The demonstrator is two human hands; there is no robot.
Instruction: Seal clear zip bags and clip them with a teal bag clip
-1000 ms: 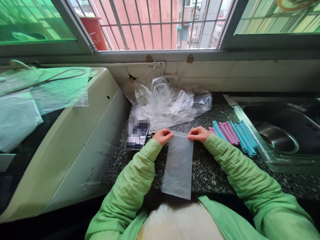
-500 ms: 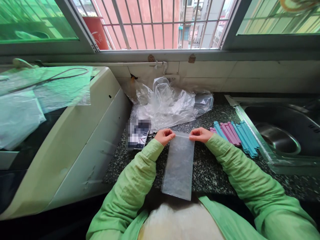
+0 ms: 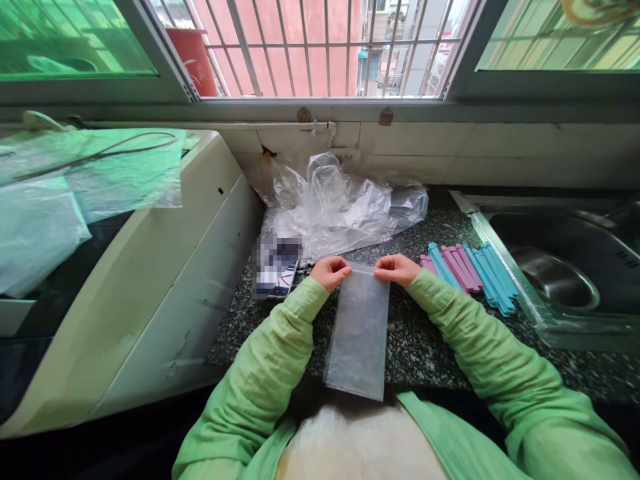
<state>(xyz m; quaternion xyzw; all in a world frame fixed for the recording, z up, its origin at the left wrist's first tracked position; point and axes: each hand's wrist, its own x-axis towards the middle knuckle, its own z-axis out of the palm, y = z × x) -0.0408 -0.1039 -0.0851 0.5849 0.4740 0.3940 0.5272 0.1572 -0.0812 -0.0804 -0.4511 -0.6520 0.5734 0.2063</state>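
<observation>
A clear, frosted plastic bag (image 3: 359, 333) hangs flat over the counter's front edge, its top edge pinched in both hands. My left hand (image 3: 330, 272) is closed on the top left corner, thumb against fingers. Closed on the same edge, farther right, is my right hand (image 3: 399, 269). To the right of that hand lie pink strips (image 3: 461, 267) and blue strips (image 3: 493, 279), side by side in a row. Left of my left hand a phone (image 3: 280, 268) rests on the counter, its screen partly blurred out.
Crumpled clear plastic (image 3: 340, 207) is heaped at the back of the speckled dark countertop (image 3: 415, 347). A steel sink (image 3: 545, 327) is set in at the right. On the left stands a cream-coloured machine (image 3: 165, 280) with plastic sheets on top. A barred window (image 3: 310, 47) is behind.
My right hand has shifted slightly left along the bag's top edge, closer to my left hand. The left hand stays nearly in place.
</observation>
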